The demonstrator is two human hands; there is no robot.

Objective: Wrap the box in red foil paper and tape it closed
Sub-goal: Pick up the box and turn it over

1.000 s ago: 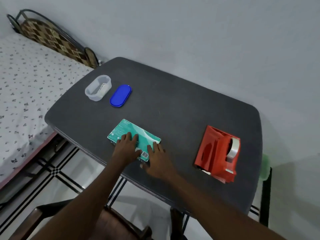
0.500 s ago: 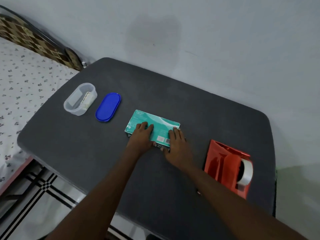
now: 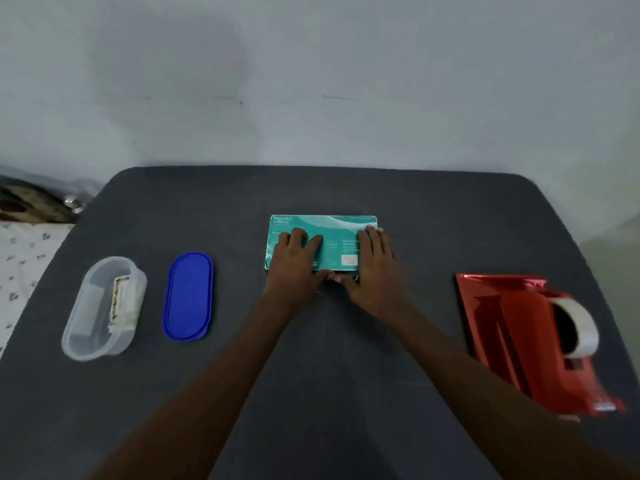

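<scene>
At the table's (image 3: 346, 393) nine o'clock edge sits a clear oval plastic container (image 3: 104, 308) with something pale inside, and just beside it, toward three o'clock, lies its blue oval lid (image 3: 188, 296). Neither bears on the wrapping.

At the centre lies the teal box (image 3: 332, 237), flat on the dark tabletop, long axis running nine to three o'clock. The left hand (image 3: 294, 263) rests palm-down on the box's nine o'clock half, fingers spread and flat, grasping nothing. The right hand (image 3: 374, 268) lies the same way over the three o'clock end, open, thumb near the box's six o'clock edge; it presses but does not clasp.

Well apart, toward four o'clock from the box, the folded red foil paper (image 3: 491, 317) lies with a red tape dispenser (image 3: 568, 344) sitting on it, its roll of clear tape facing up. The box is still bare, so wrapping has not begun. The right hand is the nearer one to the foil, which lies toward three o'clock of it.
</scene>
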